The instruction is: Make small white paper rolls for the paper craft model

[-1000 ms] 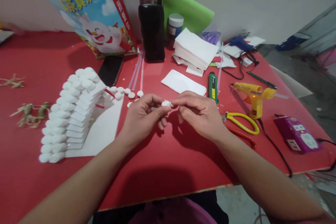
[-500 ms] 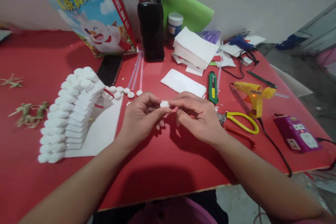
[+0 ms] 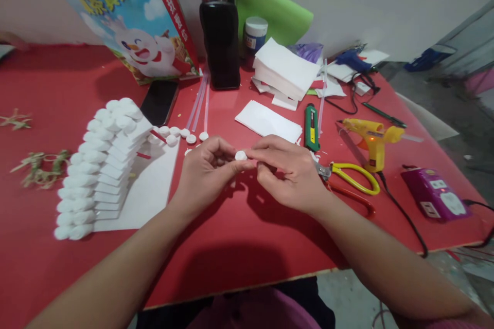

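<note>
In the middle of the view, my left hand [image 3: 208,170] pinches a small white round disc [image 3: 241,156] between thumb and index finger. My right hand [image 3: 287,169] meets it from the other side, its fingers bent and the index fingertip at the disc's edge; my right thumb is tucked below. To the left stands a curved, stepped white model [image 3: 111,164] of card strips with double rows of white discs along its outer side. It rests on a white sheet [image 3: 154,185]. Several loose white discs [image 3: 191,139] lie behind my left hand.
A yellow glue gun [image 3: 370,136] with its light on, pliers [image 3: 355,180], a green cutter [image 3: 311,126] and a purple power box [image 3: 436,195] lie to the right. White paper [image 3: 268,119], a phone [image 3: 160,103], a black bottle [image 3: 221,46] and a printed box [image 3: 142,25] are behind.
Both hands keep almost the same place around the disc; the fingers of my right hand shift slightly against it. The whole view drifts a little to the left.
</note>
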The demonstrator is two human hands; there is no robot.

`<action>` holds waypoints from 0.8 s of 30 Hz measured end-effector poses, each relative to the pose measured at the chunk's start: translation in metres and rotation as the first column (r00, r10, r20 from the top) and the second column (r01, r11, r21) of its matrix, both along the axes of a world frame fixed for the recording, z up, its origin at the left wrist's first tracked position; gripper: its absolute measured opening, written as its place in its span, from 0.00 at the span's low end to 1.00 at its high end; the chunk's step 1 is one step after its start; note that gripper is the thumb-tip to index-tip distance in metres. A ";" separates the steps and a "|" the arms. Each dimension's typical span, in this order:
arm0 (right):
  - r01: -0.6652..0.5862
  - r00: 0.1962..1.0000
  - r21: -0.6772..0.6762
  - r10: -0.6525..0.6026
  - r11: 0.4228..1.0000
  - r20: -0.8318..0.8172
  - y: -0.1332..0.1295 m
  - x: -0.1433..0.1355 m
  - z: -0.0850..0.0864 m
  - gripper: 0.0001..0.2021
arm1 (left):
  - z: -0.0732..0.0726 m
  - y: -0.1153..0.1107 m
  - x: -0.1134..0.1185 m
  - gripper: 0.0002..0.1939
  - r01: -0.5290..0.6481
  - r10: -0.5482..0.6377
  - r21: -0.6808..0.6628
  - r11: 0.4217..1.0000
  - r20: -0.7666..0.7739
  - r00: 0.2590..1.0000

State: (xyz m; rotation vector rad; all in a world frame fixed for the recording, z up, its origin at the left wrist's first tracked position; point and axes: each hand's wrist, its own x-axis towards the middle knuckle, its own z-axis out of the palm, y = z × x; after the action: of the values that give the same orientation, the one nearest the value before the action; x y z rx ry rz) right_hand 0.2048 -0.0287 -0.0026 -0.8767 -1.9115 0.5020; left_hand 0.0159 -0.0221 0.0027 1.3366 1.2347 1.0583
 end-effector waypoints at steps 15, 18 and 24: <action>-0.027 0.999 -0.036 0.026 0.999 -0.031 0.002 0.000 -0.005 0.20 | 0.000 0.001 0.000 0.18 -0.001 0.001 -0.004 1.000 0.013 1.000; -0.034 0.999 -0.036 0.033 0.999 -0.031 0.003 0.001 -0.004 0.20 | -0.002 0.001 0.000 0.18 -0.006 0.006 0.004 1.000 0.001 1.000; -0.029 0.999 -0.029 0.028 0.999 -0.028 0.003 0.001 -0.003 0.20 | -0.002 0.001 0.001 0.18 -0.008 0.008 0.002 1.000 0.022 1.000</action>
State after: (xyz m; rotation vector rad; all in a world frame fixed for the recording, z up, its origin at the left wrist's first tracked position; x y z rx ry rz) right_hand 0.2055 -0.0261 -0.0061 -0.8588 -1.8980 0.5581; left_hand 0.0173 -0.0208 0.0012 1.3193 1.2246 1.0773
